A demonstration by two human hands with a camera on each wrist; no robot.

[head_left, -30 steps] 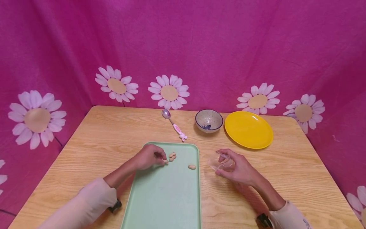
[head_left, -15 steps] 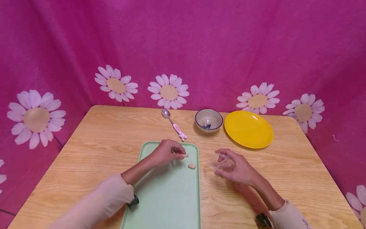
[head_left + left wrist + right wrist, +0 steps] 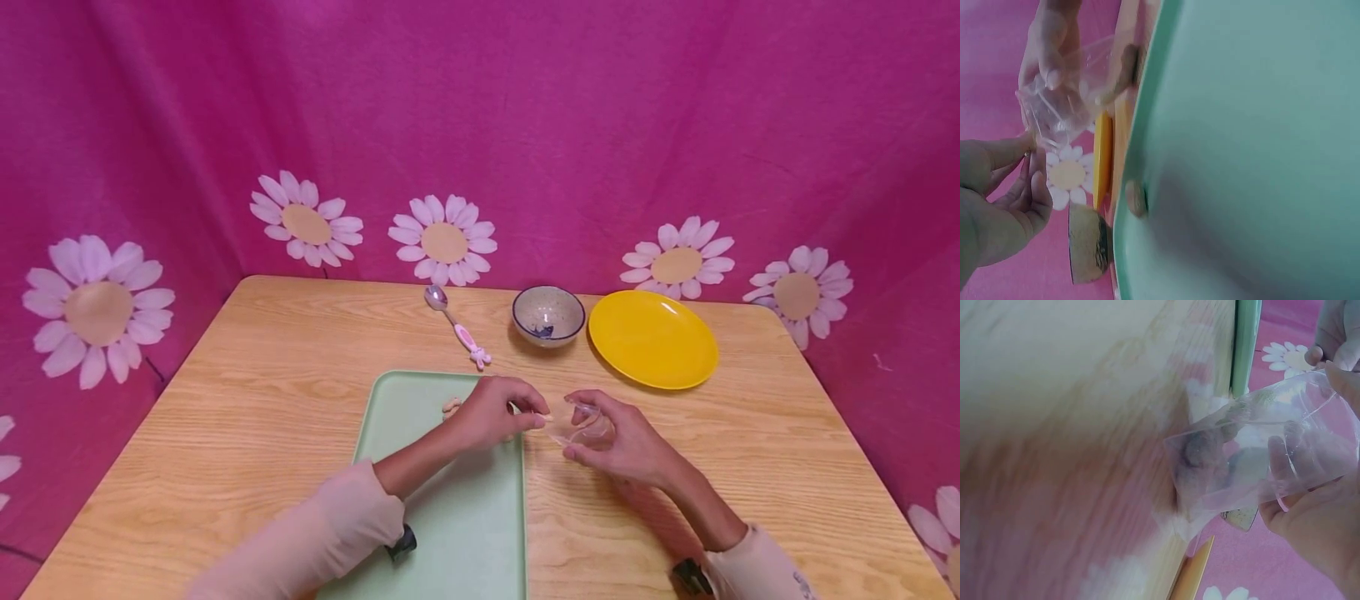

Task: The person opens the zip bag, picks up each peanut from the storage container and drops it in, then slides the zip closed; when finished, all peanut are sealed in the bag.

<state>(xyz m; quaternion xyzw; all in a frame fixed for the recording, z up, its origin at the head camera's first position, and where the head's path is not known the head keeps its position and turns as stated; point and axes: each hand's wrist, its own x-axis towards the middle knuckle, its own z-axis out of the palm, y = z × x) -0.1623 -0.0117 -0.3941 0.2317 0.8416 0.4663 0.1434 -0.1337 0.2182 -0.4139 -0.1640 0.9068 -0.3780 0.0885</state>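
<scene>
My left hand (image 3: 501, 410) pinches a peanut (image 3: 547, 417) between thumb and fingertips, right at the mouth of a clear plastic bag (image 3: 582, 427). That bag is gripped by my right hand (image 3: 632, 442), whose fingers and thumb spread its opening. Brownish pieces (image 3: 1126, 67) show through the plastic low in the bag in the left wrist view. Peanuts (image 3: 452, 407) lie on the green tray (image 3: 472, 517), partly hidden behind my left hand. By the tray's rim, the left wrist view shows a single peanut (image 3: 1136, 199).
Behind the tray lies a spoon (image 3: 463, 335) with a pink rabbit handle. A speckled bowl (image 3: 548, 315) with a dark blue rim and a yellow plate (image 3: 652, 340) stand at the back right of the wooden table (image 3: 292, 358). A pink flowered curtain (image 3: 555, 142) hangs behind.
My left hand has carried a peanut from the tray rightward to the mouth of the bag. My right hand and the bag have stayed in place.
</scene>
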